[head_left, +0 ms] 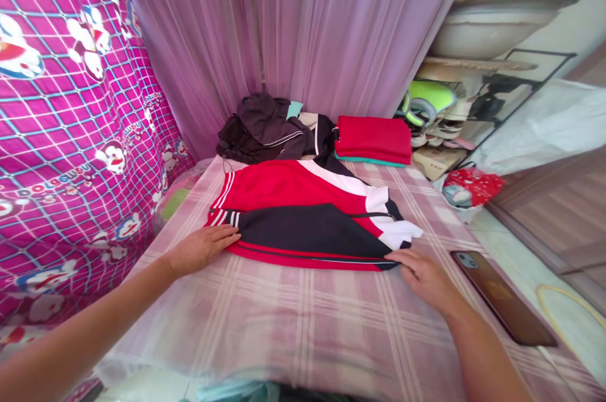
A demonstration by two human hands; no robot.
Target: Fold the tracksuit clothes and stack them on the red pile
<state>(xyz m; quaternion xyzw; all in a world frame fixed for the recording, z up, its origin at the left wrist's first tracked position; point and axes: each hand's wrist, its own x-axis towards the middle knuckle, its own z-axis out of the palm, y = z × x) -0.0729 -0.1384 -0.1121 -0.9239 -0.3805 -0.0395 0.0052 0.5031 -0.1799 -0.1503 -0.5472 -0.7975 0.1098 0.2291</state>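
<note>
A red, black and white track jacket [284, 190] lies spread sideways on the checked cloth, its striped hem to the left and its white collar to the right. One black sleeve [303, 228] is laid lengthwise across the near side of the body. My left hand [206, 247] rests with fingers stretched out on the striped cuff and hem. At the other end, my right hand [421, 269] has its fingers curled on the near shoulder edge, gripping the fabric. Part of its fingertips is hidden.
Behind the jacket are a heap of dark clothes [269, 127] and a folded red stack [374, 140]. A phone [502, 298] with a cable lies at the right edge of the pink checked cloth [303, 320]. Purple curtains [303, 29] hang behind; a shoe rack [516, 93] stands to the right.
</note>
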